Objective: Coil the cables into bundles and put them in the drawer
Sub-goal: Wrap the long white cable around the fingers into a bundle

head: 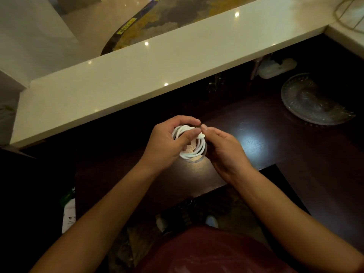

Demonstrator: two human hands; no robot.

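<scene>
White cable [194, 149] coil, gripped in left hand [167, 142]; right hand [222, 148] pinches its loose end, both above the counter [256, 138].

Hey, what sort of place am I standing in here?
Probably a bar or reception counter, seen from the staff side: a raised cream stone ledge fronts a lower dark wooden worktop, where a clear cut-glass dish sits. Polished patterned floor lies beyond. I can't be certain.

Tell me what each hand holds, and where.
Left hand grips the coiled white cable around its loops; right hand pinches its white end at the top.
</scene>
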